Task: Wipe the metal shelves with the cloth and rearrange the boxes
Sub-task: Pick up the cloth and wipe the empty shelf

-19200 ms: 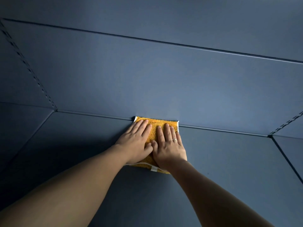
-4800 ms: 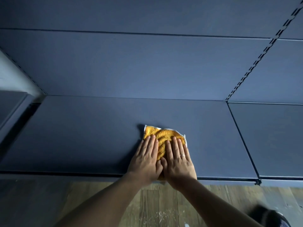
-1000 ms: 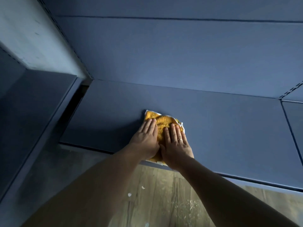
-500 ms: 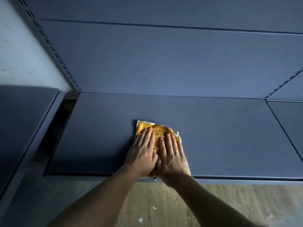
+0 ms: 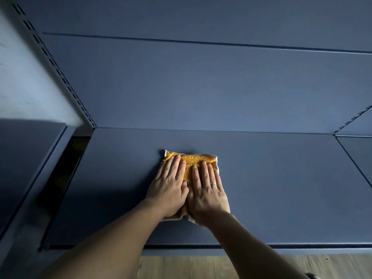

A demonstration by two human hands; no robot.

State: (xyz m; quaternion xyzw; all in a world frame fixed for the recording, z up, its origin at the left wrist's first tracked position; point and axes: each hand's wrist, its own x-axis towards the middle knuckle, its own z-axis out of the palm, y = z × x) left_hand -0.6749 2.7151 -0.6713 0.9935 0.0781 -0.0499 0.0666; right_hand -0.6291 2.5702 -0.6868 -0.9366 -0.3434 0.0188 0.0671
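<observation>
Currently mid-wipe. Yellow cloth (image 5: 191, 161) lies flat on the dark metal shelf (image 5: 291, 188), about halfway between front edge and back, a little left of centre. Both hands are on it, side by side, thumbs touching: left hand (image 5: 168, 190) and right hand (image 5: 208, 195), fingers straight and flat, pressing down, curled round nothing. Ring (image 5: 213, 183) on the right hand. Far edge of the cloth shows beyond the fingertips; near edge peeks out under the wrists.

Progress, as a judgement: the wiping step is under way on this shelf. No streaks, dust lines or damp marks show in the dim light, so which parts are done cannot be told. Same for the back panel (image 5: 201, 87) and the slotted post (image 5: 60, 73). Right-hand shelf (image 5: 358, 156) and left-hand shelf (image 5: 26, 158): wiped or not, unknown. No boxes in view, so the rearranging half looks not yet begun, or belongs elsewhere. Wooden floor (image 5: 201, 266) shows below the front edge
</observation>
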